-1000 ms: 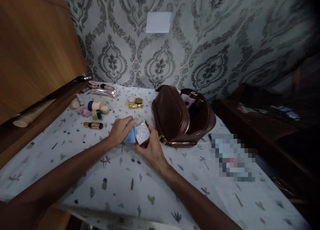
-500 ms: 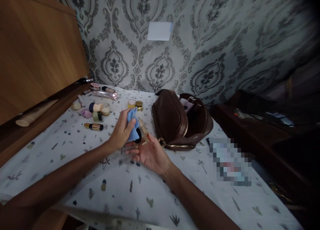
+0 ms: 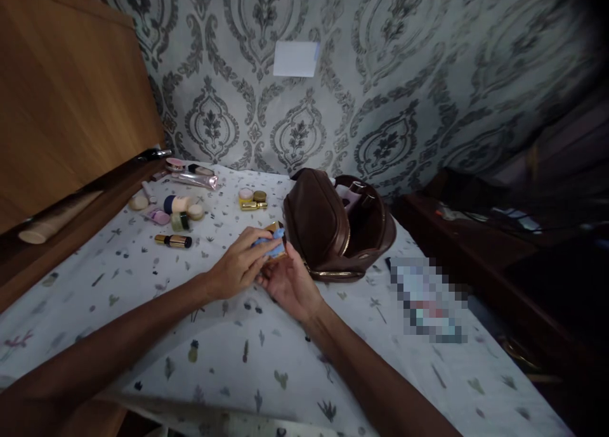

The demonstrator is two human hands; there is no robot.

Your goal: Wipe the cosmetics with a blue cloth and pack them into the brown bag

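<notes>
My left hand (image 3: 240, 267) presses a small blue cloth (image 3: 269, 243) onto a little gold-edged box (image 3: 277, 232). My right hand (image 3: 289, 283) cups that box from below, fingers curled round it. Both hands meet over the patterned tablecloth (image 3: 238, 354), just left of an open brown leather bag (image 3: 333, 224). Most of the box is hidden by the cloth and my fingers.
Several cosmetics lie at the back left: a gold lipstick (image 3: 172, 240), small jars (image 3: 253, 198), a pink tube (image 3: 195, 179). A wooden panel (image 3: 66, 101) stands on the left. A blurred flat item (image 3: 425, 297) lies right of the bag. Dark furniture (image 3: 499, 234) fills the right.
The glittery box face showed beside the cloth a second ago. My left hand lifted the cloth, then brought it down over the box; my right hand closed beneath it.
</notes>
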